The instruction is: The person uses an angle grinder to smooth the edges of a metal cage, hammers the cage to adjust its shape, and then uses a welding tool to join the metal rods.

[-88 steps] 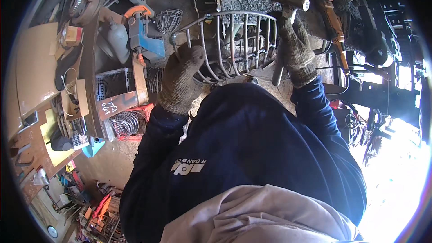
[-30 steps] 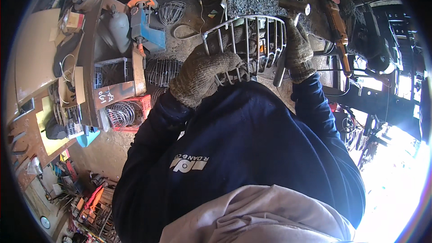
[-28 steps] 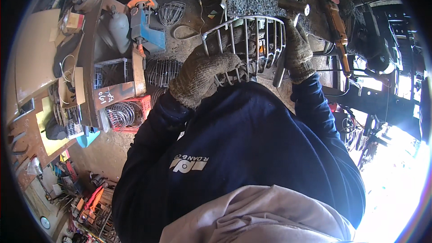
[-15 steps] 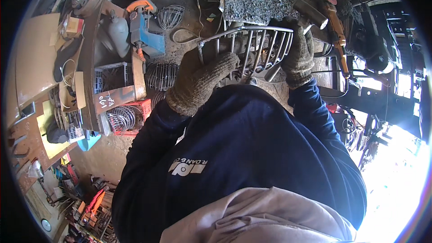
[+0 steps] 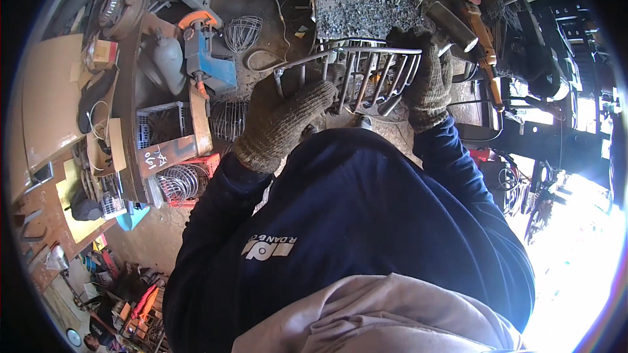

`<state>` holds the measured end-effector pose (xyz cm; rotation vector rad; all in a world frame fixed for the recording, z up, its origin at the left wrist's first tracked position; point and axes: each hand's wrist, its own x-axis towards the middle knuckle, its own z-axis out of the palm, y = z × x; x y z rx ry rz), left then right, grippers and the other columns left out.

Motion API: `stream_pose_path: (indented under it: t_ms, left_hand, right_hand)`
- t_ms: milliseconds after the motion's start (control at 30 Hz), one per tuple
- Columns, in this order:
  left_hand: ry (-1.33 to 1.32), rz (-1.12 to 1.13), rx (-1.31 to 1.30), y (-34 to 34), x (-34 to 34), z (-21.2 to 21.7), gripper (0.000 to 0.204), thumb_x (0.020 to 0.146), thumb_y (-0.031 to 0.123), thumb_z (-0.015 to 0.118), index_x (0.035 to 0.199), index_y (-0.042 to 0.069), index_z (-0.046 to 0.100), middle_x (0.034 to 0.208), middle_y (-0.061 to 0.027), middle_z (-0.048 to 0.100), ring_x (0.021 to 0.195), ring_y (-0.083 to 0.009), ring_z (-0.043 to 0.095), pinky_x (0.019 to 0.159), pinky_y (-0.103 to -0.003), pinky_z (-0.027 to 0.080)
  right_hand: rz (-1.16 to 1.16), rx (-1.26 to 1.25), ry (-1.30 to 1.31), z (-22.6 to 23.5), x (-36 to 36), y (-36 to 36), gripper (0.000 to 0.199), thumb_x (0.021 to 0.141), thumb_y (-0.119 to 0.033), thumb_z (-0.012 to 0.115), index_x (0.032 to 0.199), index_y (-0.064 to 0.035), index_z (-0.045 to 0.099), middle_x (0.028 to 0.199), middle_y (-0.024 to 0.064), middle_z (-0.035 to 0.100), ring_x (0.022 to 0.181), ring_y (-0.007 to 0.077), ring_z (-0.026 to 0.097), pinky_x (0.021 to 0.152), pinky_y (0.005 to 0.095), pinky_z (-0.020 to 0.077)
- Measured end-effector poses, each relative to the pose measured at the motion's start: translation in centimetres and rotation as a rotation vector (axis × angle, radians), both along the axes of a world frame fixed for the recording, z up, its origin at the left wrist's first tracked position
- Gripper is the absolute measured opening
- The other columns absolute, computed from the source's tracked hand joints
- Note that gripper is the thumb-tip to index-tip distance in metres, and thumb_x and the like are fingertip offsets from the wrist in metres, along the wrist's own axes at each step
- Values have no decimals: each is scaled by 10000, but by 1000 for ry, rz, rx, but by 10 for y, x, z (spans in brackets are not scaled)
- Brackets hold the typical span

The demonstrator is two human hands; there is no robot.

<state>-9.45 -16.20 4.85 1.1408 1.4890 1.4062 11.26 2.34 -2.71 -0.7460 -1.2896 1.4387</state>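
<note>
A curved metal rack [image 5: 366, 50], built of a long rod frame with several cross bars, is held up in front of my body. My left hand [image 5: 282, 116], in a grey-brown knitted work glove, grips its left end, thumb lying across the bars. Gloved likewise, my right hand [image 5: 428, 81] is closed on the right end; its fingers are partly hidden and dark. The rack tilts, with its left end lower than its right. Between its bars I see parts of the area below, which I cannot make out.
Beyond the rack is a worktable [image 5: 333, 0] with metal scraps and rows of rods. An angle grinder [image 5: 484, 39] lies right of it. On the left stand a blue and orange machine [image 5: 208, 58], coiled wire [image 5: 242, 32] and a shelf [image 5: 167, 155]. A person [image 5: 98, 336] is at the lower left.
The rack has shifted a little left, and its left end has dipped. Both hands keep their hold and move with it. A person now shows more at the lower left.
</note>
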Motion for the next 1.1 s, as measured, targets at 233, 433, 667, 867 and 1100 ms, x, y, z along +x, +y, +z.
stream_pose_path:
  t_ms: [233,433,667,867,1100]
  left_hand:
    - [-199,126,76,1,0,-29,213,930,111,679,1114,4,678,985,-78,719,845,-132,692,695,-269,563]
    - [143,284,183,6,4,-23,212,932,79,670,1136,25,664,1011,-107,709,878,-198,714,707,-302,575]
    - [211,418,188,16,-7,-35,228,959,148,656,1130,-2,646,1058,-89,705,861,-158,688,731,-283,548]
    - [879,416,410,22,-19,-25,272,989,174,599,1191,-7,625,1059,-108,696,863,-193,692,725,-325,552]
    - [-2,340,203,17,-11,-26,218,1000,119,560,1166,-8,623,1048,-111,678,846,-207,694,718,-345,540]
  right_hand:
    - [70,166,-255,26,-12,-1,403,1034,-377,530,1204,-20,608,1056,90,698,952,168,684,797,299,564]
    - [-27,234,-242,37,-25,0,409,1027,-328,547,1289,-13,542,1004,44,669,882,96,607,748,267,509]
    - [416,130,-187,103,-25,-59,496,1037,-362,535,1413,-44,474,1015,51,671,712,92,576,621,259,479]
    - [507,269,-429,96,-34,-69,432,1001,-257,594,1326,7,489,1014,65,633,809,104,571,697,275,488]
    - [519,9,-64,134,-22,-80,443,998,-248,584,1329,31,488,1014,62,649,790,104,604,661,253,514]
